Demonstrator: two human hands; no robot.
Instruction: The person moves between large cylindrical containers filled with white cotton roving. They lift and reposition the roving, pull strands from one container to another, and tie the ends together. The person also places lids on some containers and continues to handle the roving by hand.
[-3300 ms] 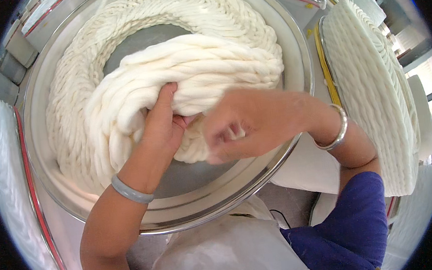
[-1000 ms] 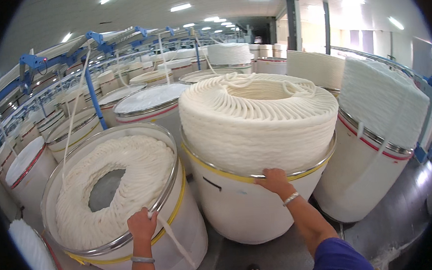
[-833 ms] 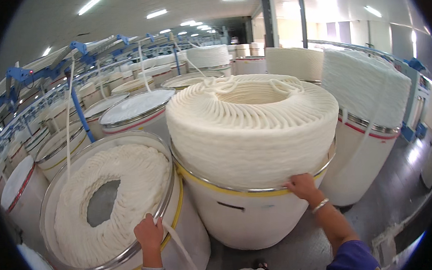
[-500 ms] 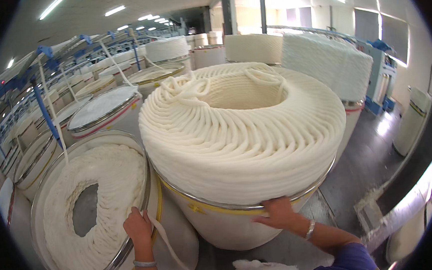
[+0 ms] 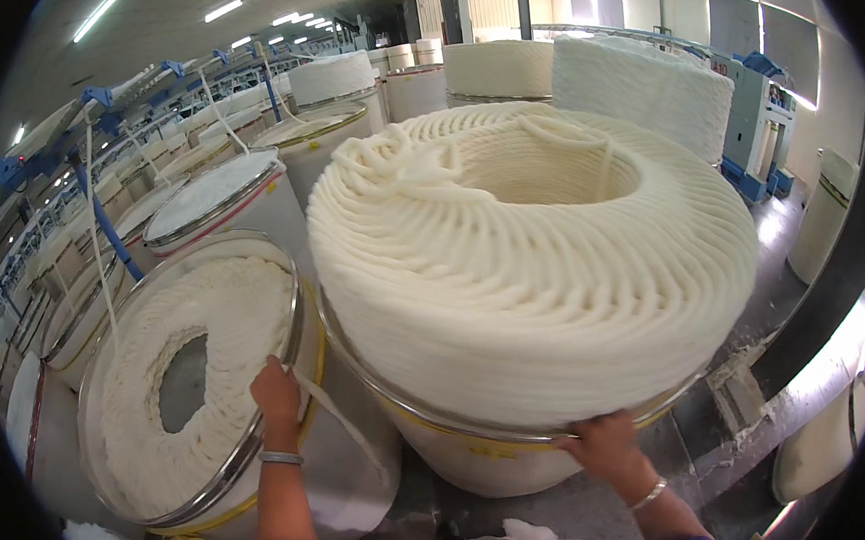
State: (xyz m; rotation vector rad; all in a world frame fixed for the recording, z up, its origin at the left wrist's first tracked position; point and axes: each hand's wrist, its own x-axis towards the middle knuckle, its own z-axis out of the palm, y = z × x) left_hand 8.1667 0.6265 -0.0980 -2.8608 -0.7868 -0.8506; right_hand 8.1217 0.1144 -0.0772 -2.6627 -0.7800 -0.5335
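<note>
On the right stands a large can [image 5: 487, 472] with a metal rim and yellow band, heaped high with a thick ring of cream fibre sliver [image 5: 559, 351]. My right hand [image 5: 605, 447] is closed over that can's near rim, beneath the sliver. To the left is a second can [image 5: 357, 476], its coiled sliver [image 5: 230, 314] lying lower, around a dark central hole. Closed at this can's right rim, my left hand [image 5: 277, 391] has a loose strand of sliver [image 5: 338, 417] at its fingers. That strand hangs down the can's outer side.
Rows of more cans [image 5: 212, 200] stand behind and to the left, with strands rising to a blue-fitted frame [image 5: 97, 203]. White-topped sliver [image 5: 641, 90] stands behind the large can. Farther right are a blue machine [image 5: 759, 137] and grey floor [image 5: 654, 425].
The full can now looks larger and sits farther right in view. My right hand has shifted right and down with its rim. My left hand remains at the left can's rim, higher in view.
</note>
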